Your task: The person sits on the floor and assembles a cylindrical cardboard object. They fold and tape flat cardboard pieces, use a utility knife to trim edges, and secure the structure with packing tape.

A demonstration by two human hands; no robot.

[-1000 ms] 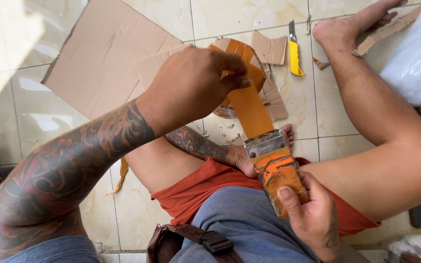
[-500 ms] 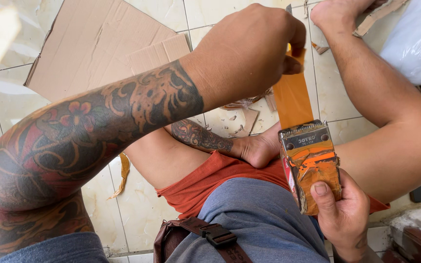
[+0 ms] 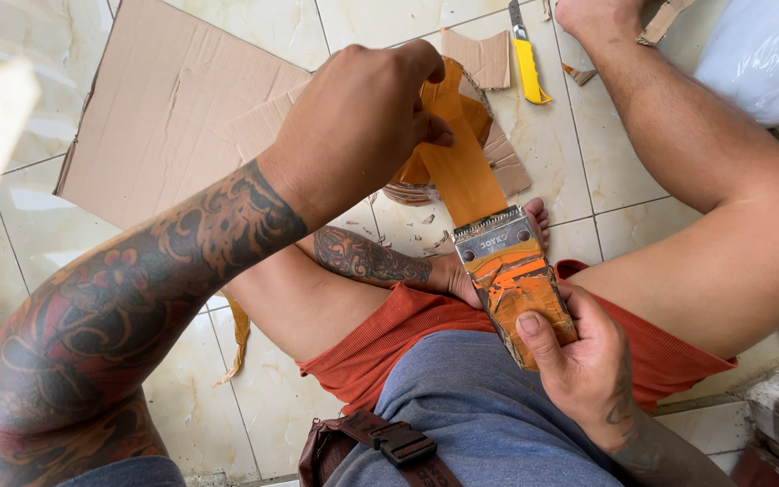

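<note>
Tape (image 3: 462, 167), a glossy amber-brown strip, runs taut from the dispenser (image 3: 516, 275) over the lap up to the left hand (image 3: 362, 117). Nearest, the right hand (image 3: 588, 370) is wrapped around the dispenser's tape-covered handle, thumb on top; its toothed metal blade bears a small label. The left hand pinches the strip's far end between closed fingers. Beyond, flat brown cardboard (image 3: 164, 108) lies on pale glazed tiles, with a yellow knife (image 3: 526, 56) and white plastic bag (image 3: 764, 54) farther off.

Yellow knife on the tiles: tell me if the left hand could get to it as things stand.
Probably yes, but not freely: the left hand pinches the tape drawn from the dispenser; the knife lies uncovered just beyond.
</note>
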